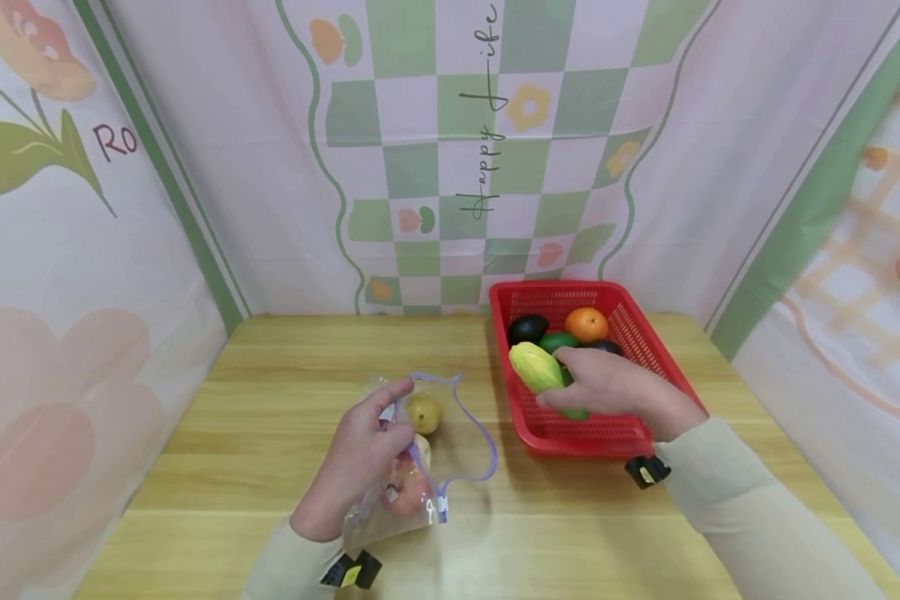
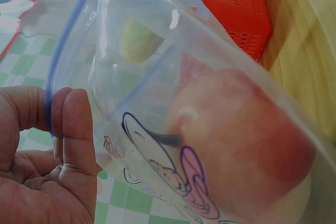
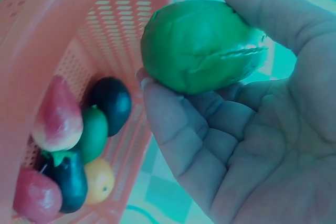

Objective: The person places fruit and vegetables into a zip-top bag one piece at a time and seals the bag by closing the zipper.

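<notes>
My left hand (image 1: pixel 371 450) pinches the purple zip edge of a clear zip bag (image 1: pixel 468 454), whose mouth gapes toward the basket. Inside the bag lie a reddish-pink fruit with a dark stem (image 2: pixel 241 140) and a yellow round fruit (image 1: pixel 424 413). A pale piece between them is partly covered. Above the near half of the red basket (image 1: pixel 521 417), my right hand (image 1: pixel 596 383) grips a yellow-green leafy vegetable, like a Chinese cabbage (image 1: pixel 534 367). Thumb and fingers stand on opposite sides of it in the right wrist view (image 3: pixel 202 45).
Within the basket lie an orange (image 1: pixel 587 323), a dark eggplant (image 3: pixel 71 179), a black oval item (image 1: pixel 528 330), a small green item (image 3: pixel 94 132) and pinkish-red fruits (image 3: pixel 59 116). Wooden tabletop (image 1: pixel 270 400) surrounds bag and basket. Printed cloth (image 1: pixel 412 167) hangs behind and at both sides.
</notes>
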Motion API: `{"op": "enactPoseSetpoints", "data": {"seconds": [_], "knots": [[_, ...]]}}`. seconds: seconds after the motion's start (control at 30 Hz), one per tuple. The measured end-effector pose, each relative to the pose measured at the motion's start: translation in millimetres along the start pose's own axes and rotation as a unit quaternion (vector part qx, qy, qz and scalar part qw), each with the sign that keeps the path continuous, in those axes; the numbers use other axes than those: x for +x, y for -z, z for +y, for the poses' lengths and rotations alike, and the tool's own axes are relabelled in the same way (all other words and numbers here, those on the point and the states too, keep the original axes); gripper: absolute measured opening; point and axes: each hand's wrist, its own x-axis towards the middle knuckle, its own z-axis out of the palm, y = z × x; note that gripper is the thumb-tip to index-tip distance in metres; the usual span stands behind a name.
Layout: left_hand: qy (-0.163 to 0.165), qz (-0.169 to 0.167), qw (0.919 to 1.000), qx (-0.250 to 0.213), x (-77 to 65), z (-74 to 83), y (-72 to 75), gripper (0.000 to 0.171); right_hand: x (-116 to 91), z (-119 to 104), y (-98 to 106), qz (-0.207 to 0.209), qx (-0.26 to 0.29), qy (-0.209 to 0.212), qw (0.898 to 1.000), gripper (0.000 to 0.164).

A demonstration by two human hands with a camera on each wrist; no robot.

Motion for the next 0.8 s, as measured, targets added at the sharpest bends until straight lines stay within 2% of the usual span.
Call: {"op": "enactPoseSetpoints", "data": {"seconds": [0.27, 0.5, 0.8], "knots": [[0.002, 0.001, 1.0, 0.003, 0.1, 1.1, -0.3, 0.063, -5, -28, 0, 0.024, -0.006, 0.044, 0.999, 0.038], [-0.002, 0.004, 0.9999, 0.009, -0.2, 2.4, -0.3, 0.063, -13, -60, -4, 0.028, -0.018, 0.058, 0.998, 0.039], [0.005, 0.008, 1.0, 0.001, 0.8, 1.4, -1.6, 0.063, -19, -93, -20, -0.004, 0.018, 0.082, 0.996, 0.05]]}}
